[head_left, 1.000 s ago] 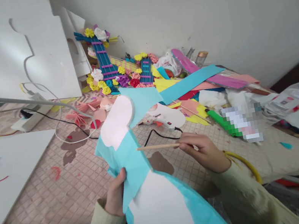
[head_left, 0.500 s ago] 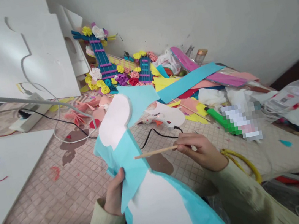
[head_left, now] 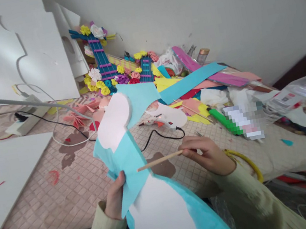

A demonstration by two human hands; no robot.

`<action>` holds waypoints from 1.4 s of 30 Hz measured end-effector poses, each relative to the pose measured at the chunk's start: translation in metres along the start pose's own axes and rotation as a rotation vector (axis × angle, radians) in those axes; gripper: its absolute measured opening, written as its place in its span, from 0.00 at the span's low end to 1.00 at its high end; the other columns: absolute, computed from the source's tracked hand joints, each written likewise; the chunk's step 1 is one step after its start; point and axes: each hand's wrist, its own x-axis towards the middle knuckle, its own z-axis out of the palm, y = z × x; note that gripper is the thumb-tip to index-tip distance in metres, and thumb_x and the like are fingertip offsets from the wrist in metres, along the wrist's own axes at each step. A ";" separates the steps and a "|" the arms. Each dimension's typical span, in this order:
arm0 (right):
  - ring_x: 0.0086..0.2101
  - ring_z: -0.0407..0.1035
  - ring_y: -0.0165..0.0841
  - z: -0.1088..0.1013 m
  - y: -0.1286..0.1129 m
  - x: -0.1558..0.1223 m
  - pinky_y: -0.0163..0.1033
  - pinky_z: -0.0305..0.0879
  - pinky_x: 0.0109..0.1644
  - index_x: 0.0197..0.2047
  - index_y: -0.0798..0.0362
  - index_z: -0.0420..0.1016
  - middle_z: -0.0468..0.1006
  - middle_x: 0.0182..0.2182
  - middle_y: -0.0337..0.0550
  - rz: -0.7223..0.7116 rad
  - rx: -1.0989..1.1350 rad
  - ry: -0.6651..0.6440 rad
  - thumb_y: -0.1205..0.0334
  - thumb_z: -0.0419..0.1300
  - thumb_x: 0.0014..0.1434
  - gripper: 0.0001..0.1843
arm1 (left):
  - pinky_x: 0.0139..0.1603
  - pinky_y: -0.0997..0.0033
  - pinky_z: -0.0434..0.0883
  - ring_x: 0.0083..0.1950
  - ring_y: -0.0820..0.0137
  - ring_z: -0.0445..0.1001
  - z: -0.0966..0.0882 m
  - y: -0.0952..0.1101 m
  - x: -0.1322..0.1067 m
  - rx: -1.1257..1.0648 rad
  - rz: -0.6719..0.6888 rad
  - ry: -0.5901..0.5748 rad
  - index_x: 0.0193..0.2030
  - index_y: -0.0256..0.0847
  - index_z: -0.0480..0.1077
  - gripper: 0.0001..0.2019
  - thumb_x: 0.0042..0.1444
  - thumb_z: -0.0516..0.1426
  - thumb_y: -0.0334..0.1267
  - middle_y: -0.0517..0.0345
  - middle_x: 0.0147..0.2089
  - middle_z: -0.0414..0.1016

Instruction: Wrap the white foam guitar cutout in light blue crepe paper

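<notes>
I hold a large white foam cutout (head_left: 161, 211) with a rounded top, partly wrapped in light blue paper (head_left: 127, 160). My left hand (head_left: 114, 198) grips its left edge, thumb pressed on the blue paper. My right hand (head_left: 207, 154) pinches a thin wooden stick (head_left: 158, 161), whose tip points left and rests on the blue paper at the cutout's narrow waist.
A white glue gun (head_left: 168, 116) with a black cord lies just beyond the cutout. Coloured paper scraps, paper flowers (head_left: 100, 85) and a green-handled tool (head_left: 222, 120) crowd the far side. White foam boards (head_left: 26, 54) lean at the back left, beside a power strip (head_left: 25, 119). Another white board (head_left: 1, 177) lies at the left.
The stick's tip has dropped a little and moved left along the blue paper. The view has shifted slightly; both hands keep their grip.
</notes>
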 end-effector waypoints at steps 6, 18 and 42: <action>0.25 0.61 0.27 -0.002 -0.001 -0.002 0.33 0.57 0.28 0.32 0.55 0.73 0.68 0.23 0.40 -0.004 0.018 -0.022 0.65 0.54 0.59 0.07 | 0.61 0.70 0.58 0.39 0.67 0.77 -0.010 0.000 0.001 -0.008 -0.010 -0.037 0.34 0.42 0.78 0.12 0.56 0.52 0.30 0.61 0.30 0.80; 0.23 0.58 0.27 0.007 0.003 0.023 0.33 0.54 0.27 0.29 0.56 0.73 0.67 0.21 0.39 0.098 -0.029 0.084 0.59 0.51 0.60 0.14 | 0.57 0.66 0.64 0.42 0.62 0.77 -0.011 -0.005 0.003 0.013 -0.013 -0.190 0.33 0.38 0.78 0.10 0.54 0.55 0.35 0.58 0.28 0.80; 0.28 0.67 0.31 0.027 -0.007 0.014 0.35 0.60 0.31 0.30 0.56 0.74 0.74 0.25 0.43 0.155 -0.019 0.174 0.58 0.50 0.61 0.15 | 0.55 0.65 0.65 0.38 0.63 0.78 -0.016 -0.013 0.005 0.076 0.027 -0.437 0.38 0.39 0.78 0.11 0.56 0.53 0.36 0.56 0.29 0.80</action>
